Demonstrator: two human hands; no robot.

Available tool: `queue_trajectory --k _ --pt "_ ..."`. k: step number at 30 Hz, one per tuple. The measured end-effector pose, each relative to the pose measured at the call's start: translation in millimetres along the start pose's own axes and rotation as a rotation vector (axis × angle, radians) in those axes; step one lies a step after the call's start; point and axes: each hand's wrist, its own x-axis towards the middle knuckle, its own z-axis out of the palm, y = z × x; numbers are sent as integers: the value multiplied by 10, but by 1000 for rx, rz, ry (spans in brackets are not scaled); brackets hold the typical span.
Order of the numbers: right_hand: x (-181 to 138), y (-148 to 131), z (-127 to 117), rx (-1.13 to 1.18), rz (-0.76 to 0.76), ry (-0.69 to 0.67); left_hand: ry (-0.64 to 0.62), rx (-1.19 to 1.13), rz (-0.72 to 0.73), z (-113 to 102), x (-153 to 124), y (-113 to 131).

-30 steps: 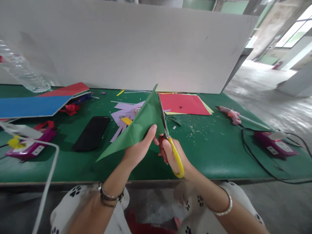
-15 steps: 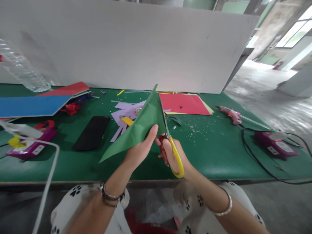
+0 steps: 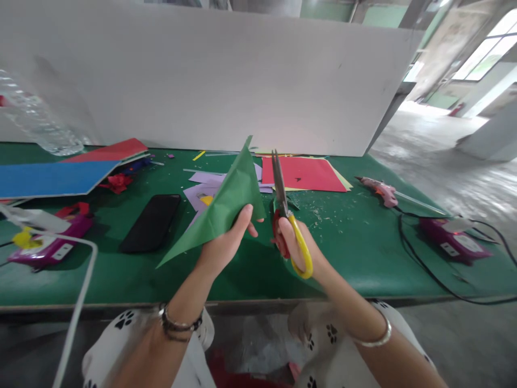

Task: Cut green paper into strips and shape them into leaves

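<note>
My left hand [image 3: 230, 237] is closed on a sheet of green paper [image 3: 220, 213], thumb on its near face; the paper tilts up to a narrow tip. In my right hand [image 3: 301, 245] are scissors [image 3: 280, 183] with one yellow and one red handle, blades pointing away from me and nearly together. A gap separates the blades from the green paper's right edge. Behind the green paper, partly hidden, lie cut purple papers [image 3: 197, 191]. Red paper [image 3: 311, 173] lies flat beyond the scissors, over a yellowish sheet.
A black phone [image 3: 151, 223] lies left of my hands. Blue board [image 3: 52, 178] and a purple power strip [image 3: 52, 237] are farther left. At right are a pink glue gun [image 3: 379, 191] and another purple power strip [image 3: 452, 237] with a cable. A white panel [image 3: 226, 75] stands behind.
The scissors have come away from the green paper's edge and moved slightly right with my right hand. My left hand and the paper have shifted a little left.
</note>
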Motion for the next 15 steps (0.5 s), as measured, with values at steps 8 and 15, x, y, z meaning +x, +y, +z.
queue_trajectory --k 8,15 --pt "253 52 -734 -953 328 287 -76 -29 3 -65 57 -62" --pt "247 276 -991 -1140 580 138 -62 42 37 -90 92 -161"
